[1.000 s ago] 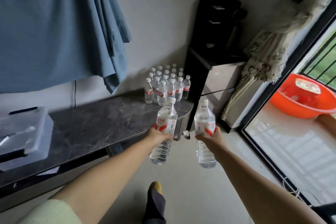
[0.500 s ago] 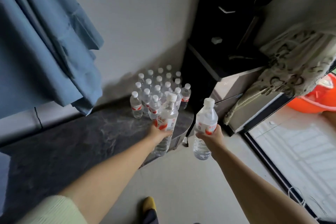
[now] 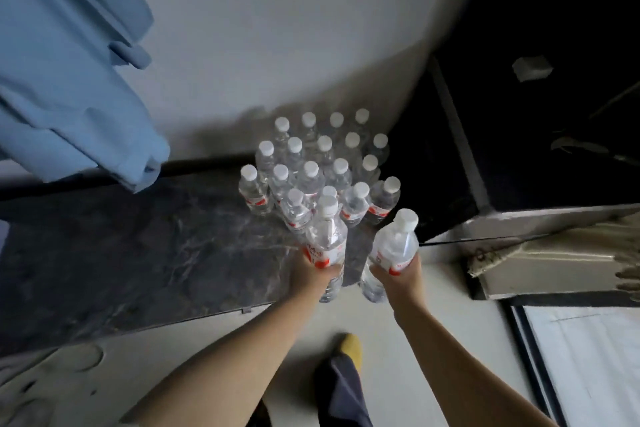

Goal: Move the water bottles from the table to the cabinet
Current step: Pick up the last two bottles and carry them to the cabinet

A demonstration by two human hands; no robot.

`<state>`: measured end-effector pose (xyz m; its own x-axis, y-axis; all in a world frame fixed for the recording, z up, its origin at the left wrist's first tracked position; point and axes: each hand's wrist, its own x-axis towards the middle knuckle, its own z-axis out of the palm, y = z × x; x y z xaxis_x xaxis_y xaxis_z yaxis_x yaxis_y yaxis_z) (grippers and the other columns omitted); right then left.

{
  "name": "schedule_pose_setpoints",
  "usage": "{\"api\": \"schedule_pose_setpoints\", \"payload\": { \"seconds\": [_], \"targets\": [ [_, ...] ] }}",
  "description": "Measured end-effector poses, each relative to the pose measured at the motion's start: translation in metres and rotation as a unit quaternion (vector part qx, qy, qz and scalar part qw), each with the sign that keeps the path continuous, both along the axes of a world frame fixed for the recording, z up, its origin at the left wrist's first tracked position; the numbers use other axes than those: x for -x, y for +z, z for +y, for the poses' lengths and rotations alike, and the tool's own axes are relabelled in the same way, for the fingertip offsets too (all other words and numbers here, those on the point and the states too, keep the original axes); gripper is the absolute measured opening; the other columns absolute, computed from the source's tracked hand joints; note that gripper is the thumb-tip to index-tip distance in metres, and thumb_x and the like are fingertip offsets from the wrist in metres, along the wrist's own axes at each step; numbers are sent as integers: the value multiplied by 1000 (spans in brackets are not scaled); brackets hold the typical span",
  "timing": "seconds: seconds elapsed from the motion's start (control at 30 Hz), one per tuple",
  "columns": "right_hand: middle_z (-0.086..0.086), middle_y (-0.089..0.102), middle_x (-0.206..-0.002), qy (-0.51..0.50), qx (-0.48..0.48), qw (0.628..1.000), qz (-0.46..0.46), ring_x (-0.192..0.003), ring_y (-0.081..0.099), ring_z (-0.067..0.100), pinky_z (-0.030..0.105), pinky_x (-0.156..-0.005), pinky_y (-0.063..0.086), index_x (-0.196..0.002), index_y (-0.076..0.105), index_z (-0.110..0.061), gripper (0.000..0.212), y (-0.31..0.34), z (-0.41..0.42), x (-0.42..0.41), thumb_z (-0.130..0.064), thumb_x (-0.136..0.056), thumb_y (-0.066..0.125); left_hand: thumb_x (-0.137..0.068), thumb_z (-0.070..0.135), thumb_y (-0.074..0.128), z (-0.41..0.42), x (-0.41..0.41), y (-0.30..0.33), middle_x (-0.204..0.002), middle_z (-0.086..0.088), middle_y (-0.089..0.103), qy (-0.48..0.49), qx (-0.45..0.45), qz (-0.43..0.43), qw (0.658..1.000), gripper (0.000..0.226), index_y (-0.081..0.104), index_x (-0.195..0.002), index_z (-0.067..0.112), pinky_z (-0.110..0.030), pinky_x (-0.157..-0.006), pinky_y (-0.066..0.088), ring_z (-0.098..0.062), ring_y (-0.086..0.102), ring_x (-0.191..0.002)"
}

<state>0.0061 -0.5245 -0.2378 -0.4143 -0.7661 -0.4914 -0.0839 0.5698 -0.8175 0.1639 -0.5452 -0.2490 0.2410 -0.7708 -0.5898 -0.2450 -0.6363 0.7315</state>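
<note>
My left hand (image 3: pixel 313 270) is wrapped around the labelled middle of one water bottle (image 3: pixel 325 239), and my right hand (image 3: pixel 398 269) is clamped the same way on a second water bottle (image 3: pixel 393 250); both bottles stand roughly upright with white caps on, the right one leaning a little to the right. I take the cluster of bottles (image 3: pixel 318 170) as my landmark: it stands tightly packed on the far right end of the dark marbled bench (image 3: pixel 138 246), close against the grey wall (image 3: pixel 277 28). The bottle in my left hand is just in front of that cluster, over the bench's near right corner, and the one in my right hand is to the cluster's front right, past the bench edge and over the pale floor (image 3: pixel 225 350). Right of the cluster rises a tall black cabinet (image 3: pixel 536 114), very near the outermost bottles. Left of the cluster and higher up, a blue cloth (image 3: pixel 69 62) hangs on the wall, its lower folds reaching toward the bench's back edge. Well in front of the cluster, down on the floor, my foot in a yellow sock (image 3: pixel 351 348) shows below a dark trouser leg (image 3: pixel 341 392).
</note>
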Motion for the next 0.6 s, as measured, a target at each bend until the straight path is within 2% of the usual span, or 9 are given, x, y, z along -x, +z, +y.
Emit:
{"api": "schedule_pose_setpoints", "payload": {
  "seconds": [0.07,0.13,0.23,0.3,0.37,0.47,0.6],
  "targets": [
    [9,64,-112,11,1,1000,0,-103,62,28,46,-92,51,-121,49,-13,58,-25,-25,8,2,-73,77,-65,14,86,-16,23,-19,-107,-4,65,33,20,-2,999,61,56,-118,8,-24,-77,43,-22,63,-98],
    [8,63,-111,10,4,1000,-1,-103,61,27,42,-90,50,-119,48,-13,57,-50,-47,15,3,-73,77,-68,15,86,-33,42,-38,-118,-11,64,62,36,-8,997,68,52,-126,4,-30,-87,47,-27,62,-107],
    [5,63,-106,11,15,1000,-5,-100,62,25,32,-82,50,-114,48,-14,53,-81,-67,16,4,-74,76,-68,9,85,-47,62,-60,-121,-16,65,106,74,-19,991,65,54,-125,2,-42,-96,48,-32,61,-112],
    [-2,62,-104,18,18,1000,2,-98,62,19,28,-79,48,-111,47,-23,52,-98,-76,15,-4,-74,79,-68,6,85,-51,74,-73,-117,-19,66,128,115,-54,984,61,56,-121,-1,-39,-93,49,-32,63,-109],
    [-1,62,-106,12,18,1000,12,-98,61,18,31,-81,47,-109,45,-28,53,-114,-84,12,-11,-73,80,-69,4,84,-51,84,-87,-115,-21,66,136,150,-95,975,61,55,-122,-6,-33,-90,48,-32,63,-108],
    [0,62,-111,-6,10,1000,17,-103,60,19,32,-85,45,-112,43,-30,52,-133,-87,10,-17,-75,78,-73,1,80,-52,94,-101,-121,-20,63,163,166,-77,969,61,50,-126,-6,-31,-95,45,-30,60,-115],
    [-9,62,-111,10,4,1000,17,-102,60,15,31,-84,45,-113,42,-39,54,-149,-83,12,-23,-76,78,-72,-4,78,-53,94,-122,-121,-24,62,161,175,-95,967,60,49,-125,-11,-33,-97,44,-33,58,-115]
  ]
}}
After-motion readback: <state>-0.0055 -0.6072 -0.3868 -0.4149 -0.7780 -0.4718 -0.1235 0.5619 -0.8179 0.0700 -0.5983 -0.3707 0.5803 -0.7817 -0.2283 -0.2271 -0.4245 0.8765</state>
